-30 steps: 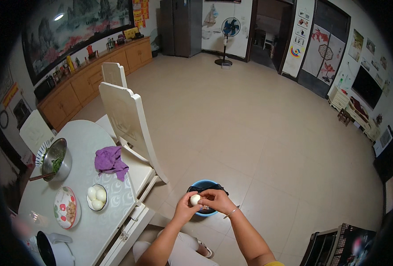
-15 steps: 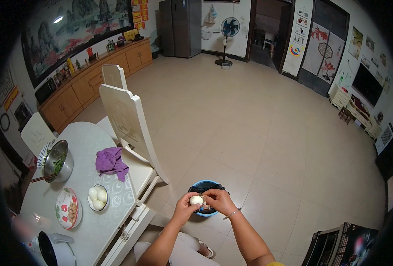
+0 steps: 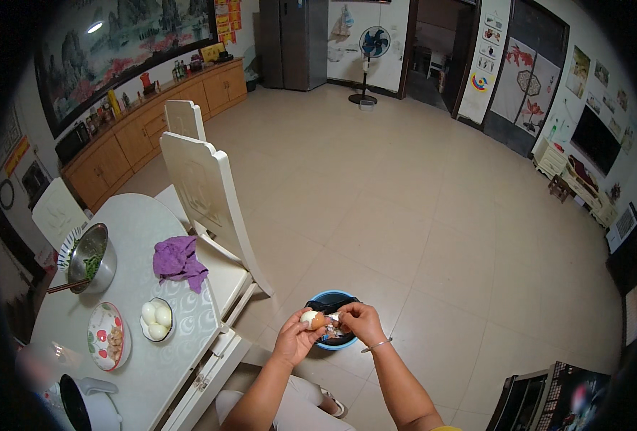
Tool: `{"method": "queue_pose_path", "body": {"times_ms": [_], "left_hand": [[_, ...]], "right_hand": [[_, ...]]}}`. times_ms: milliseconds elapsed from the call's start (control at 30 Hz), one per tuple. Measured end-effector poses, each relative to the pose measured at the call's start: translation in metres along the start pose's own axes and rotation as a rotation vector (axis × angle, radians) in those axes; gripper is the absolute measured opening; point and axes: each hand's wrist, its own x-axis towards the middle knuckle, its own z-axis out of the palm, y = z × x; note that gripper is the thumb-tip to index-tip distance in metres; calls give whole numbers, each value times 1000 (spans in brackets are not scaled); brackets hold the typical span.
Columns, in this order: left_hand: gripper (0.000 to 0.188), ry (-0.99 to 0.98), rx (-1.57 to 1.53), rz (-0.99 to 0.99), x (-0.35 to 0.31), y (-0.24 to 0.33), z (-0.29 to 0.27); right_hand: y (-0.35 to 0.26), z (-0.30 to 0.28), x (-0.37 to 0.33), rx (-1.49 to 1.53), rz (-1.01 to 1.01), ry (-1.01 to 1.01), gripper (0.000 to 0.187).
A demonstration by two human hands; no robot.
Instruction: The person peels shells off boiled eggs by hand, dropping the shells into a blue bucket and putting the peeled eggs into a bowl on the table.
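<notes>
My left hand (image 3: 294, 339) is closed around a partly peeled egg (image 3: 308, 317). White shows on the egg's left side, and brown shell covers its right side. Just to the right, my right hand (image 3: 363, 324) has its fingers pinched together, with a bracelet at the wrist; whatever sits between the fingertips is too small to tell. Both hands are above a blue bin (image 3: 330, 294) with a black bag in it, where pale bits like shell lie. On the table to my left, a small bowl (image 3: 173, 328) holds several peeled white eggs (image 3: 157, 320).
The white table (image 3: 135, 215) carries a metal bowl of greens (image 3: 103, 276) with chopsticks, a patterned bowl (image 3: 97, 352) with brownish pieces, a purple cloth (image 3: 178, 260) and a pot-like appliance (image 3: 92, 409). A white chair (image 3: 200, 179) stands at its right edge.
The egg has turned in my left hand, so its brown shell now shows. My right hand has drawn slightly away to the right of it.
</notes>
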Motion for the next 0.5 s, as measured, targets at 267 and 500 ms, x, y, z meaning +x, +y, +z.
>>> {"method": "queue_pose_path", "body": {"times_ms": [267,500], "left_hand": [[29,84,116,-36,3,-5,-18],[34,81,81,-21,2,-3,-15]], "right_hand": [[-9,2,-6,-104,-42,10,12],[-22,3,-13,-116,-50,16,12]]}}
